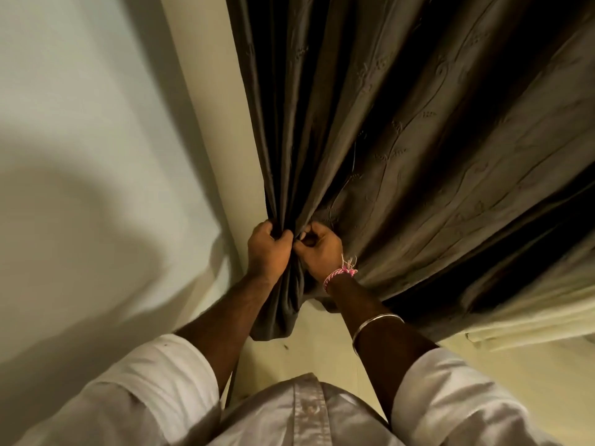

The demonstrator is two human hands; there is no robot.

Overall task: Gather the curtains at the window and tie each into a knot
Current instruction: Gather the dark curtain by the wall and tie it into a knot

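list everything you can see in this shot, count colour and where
curtain: one, dark brown-grey with stitched leaf pattern, hanging on the right half, bunched together at centre where both hands grip it
curtain tail: one, same dark cloth, hanging below the hands
wall: one, pale cream, left side and along the bottom right
thread band: one, pink and white, on the right wrist
bangle: one, silver, on the right forearm
shirt: one, white, bottom of the view, sleeves rolled up
left hand: one, gripping the gathered curtain
right hand: one, pinching the gathered curtain beside the left hand
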